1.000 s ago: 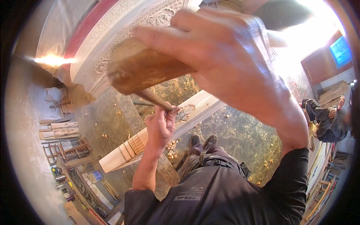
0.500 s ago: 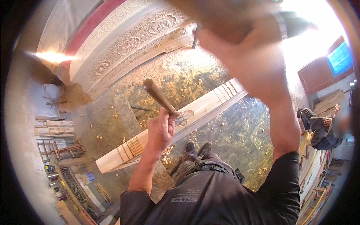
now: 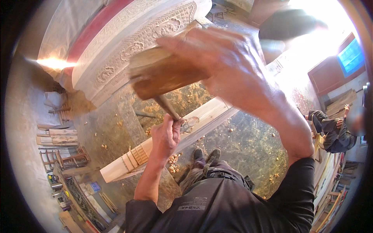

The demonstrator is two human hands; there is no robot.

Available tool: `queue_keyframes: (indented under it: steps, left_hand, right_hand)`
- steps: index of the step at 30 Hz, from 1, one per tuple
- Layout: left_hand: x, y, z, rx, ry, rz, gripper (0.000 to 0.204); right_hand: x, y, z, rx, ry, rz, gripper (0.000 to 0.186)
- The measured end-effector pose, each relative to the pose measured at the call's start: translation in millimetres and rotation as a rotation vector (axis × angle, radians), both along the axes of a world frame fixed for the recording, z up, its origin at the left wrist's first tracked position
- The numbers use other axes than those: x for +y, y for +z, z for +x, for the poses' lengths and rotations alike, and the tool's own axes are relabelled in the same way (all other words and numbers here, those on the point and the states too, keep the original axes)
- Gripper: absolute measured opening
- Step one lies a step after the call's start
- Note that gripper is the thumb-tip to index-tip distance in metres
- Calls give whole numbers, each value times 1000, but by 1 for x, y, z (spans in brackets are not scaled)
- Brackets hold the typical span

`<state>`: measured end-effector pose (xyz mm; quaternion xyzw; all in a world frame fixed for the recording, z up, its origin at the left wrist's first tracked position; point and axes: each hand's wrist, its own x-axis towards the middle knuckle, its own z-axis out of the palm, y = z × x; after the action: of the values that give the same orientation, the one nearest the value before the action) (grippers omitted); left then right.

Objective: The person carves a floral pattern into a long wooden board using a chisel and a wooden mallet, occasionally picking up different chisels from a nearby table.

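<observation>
My left hand (image 3: 165, 136) is closed round a chisel (image 3: 167, 105). The chisel leans over the long pale timber (image 3: 210, 113), its lower end at a carved flower motif (image 3: 190, 124); my fingers hide the blade. Above it, my right hand (image 3: 229, 58) grips a thick wooden mallet (image 3: 171, 72), blurred by motion. The mallet covers the top of the chisel handle, so whether they touch I cannot tell. Notched bands (image 3: 139, 155) are cut across the timber near its left end.
A large curved carved panel (image 3: 128, 50) stands beyond the timber. Wood shavings (image 3: 175, 163) litter the floor. Tools and boards (image 3: 74, 190) lie along the left. A seated person (image 3: 334, 130) is at far right. A dark blurred shape (image 3: 287, 24) sits at upper right.
My right hand has swung down and to the left, bringing the mallet over the chisel handle. My left hand and the chisel stay nearly in place.
</observation>
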<state>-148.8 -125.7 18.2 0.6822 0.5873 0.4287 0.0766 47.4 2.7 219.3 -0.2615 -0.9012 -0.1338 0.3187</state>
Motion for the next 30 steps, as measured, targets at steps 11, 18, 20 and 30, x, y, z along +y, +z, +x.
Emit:
queue_keyframes:
  steps: [11, 18, 20, 30]
  left_hand:
    - [-4, -1, -3, 37, 4, -101, 10]
    - [1, 5, 6, 23, 14, -29, 15]
    - [4, 3, 8, -1, 9, -1, 18]
    - [-5, 4, 6, 56, 49, -15, 9]
  right_hand:
    - [3, -15, -6, 183, 79, -79, 54]
    - [-9, -113, 43, 395, -300, -516, 64]
    - [-9, -162, 54, 402, -420, -572, 62]
    - [-16, -213, 62, 344, -446, -510, 60]
